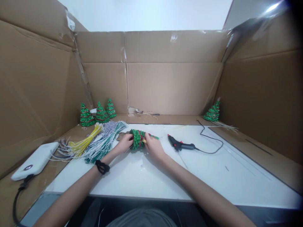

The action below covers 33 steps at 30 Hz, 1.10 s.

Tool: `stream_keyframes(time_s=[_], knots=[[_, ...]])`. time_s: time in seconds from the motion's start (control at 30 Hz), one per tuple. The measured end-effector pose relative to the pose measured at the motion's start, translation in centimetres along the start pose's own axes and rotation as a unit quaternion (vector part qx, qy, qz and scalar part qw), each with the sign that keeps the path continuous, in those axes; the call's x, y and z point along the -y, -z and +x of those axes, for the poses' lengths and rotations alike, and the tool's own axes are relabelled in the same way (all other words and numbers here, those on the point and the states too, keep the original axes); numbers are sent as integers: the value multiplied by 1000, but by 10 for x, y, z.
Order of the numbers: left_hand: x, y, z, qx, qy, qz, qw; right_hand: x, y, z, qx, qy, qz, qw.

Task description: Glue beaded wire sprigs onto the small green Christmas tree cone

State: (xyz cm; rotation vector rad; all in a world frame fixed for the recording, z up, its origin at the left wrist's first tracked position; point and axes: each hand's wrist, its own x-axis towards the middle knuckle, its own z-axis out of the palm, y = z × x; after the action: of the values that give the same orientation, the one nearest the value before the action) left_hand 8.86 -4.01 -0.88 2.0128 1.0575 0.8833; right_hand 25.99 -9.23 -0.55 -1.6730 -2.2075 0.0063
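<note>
A small green craft Christmas tree [136,141] with red trim lies on its side over the white table, its tip toward the right. The fingers of my left hand [126,143] are closed on its wide base end. Bent around its middle, my right hand [154,147] grips it from the other side; a small yellowish piece [144,141] shows by those fingers, too small to name. Behind my left hand, a brown piece [120,135] is partly hidden. To the right rests a black glue gun [180,144] with red parts, apart from both hands.
Bundles of yellow [86,143] and green-white wire stems [104,146] lie on the left. Several finished trees [101,114] stand behind them, and another tree [212,111] is at the back right. A white power box [35,160] sits far left. Cardboard walls [175,88] enclose the table.
</note>
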Motion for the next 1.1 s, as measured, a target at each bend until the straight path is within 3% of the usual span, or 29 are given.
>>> stream_keyframes(time_s=[0.2,0.43,0.6,0.83,0.97,1.1], knots=[[1,-1,1,3,5,-14,1000,-3,-5,0,-17,13,18,1000],[-18,-10,-5,-26,54,-89,994,-12,-8,6,-146,41,28,988],[-35,-16,-12,-42,123,-143,981,-8,1,7,-114,-5,62,992],[-31,-17,-14,-34,158,-159,974,-2,5,8,-65,14,-11,998],[-24,-17,-11,-31,168,-164,972,-29,23,9,-82,74,93,990],[-16,-18,-8,-27,175,-179,968,-77,58,0,-116,21,128,985]])
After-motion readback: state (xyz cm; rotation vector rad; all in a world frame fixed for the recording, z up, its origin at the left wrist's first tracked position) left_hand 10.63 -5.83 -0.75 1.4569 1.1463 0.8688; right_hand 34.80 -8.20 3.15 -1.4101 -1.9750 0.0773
